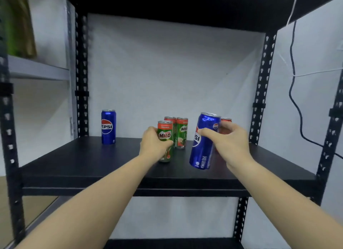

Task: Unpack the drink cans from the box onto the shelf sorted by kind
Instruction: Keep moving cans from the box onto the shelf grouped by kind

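Left hand: centre of the frame, fingers curled round the front Milo can, thumb across its lower half
Right hand: right of centre, gripping the near Pepsi can, thumb on its front, fingers behind
Near Pepsi can: blue, tilted with its top leaning right, its base at or just above the shelf board; I cannot tell if it touches
Front Milo can: green and red, roughly upright near the middle of the shelf
Shelf: black board in a black slotted frame, crossing the middle of the frame
Rear Milo cans: two side by side just behind the front one, upright
Red can: behind the right hand's fingers, mostly hidden
Far Pepsi can: upright, left of centre at the back, well apart from the Milo group
Black cable: hanging down the wall at the right edge
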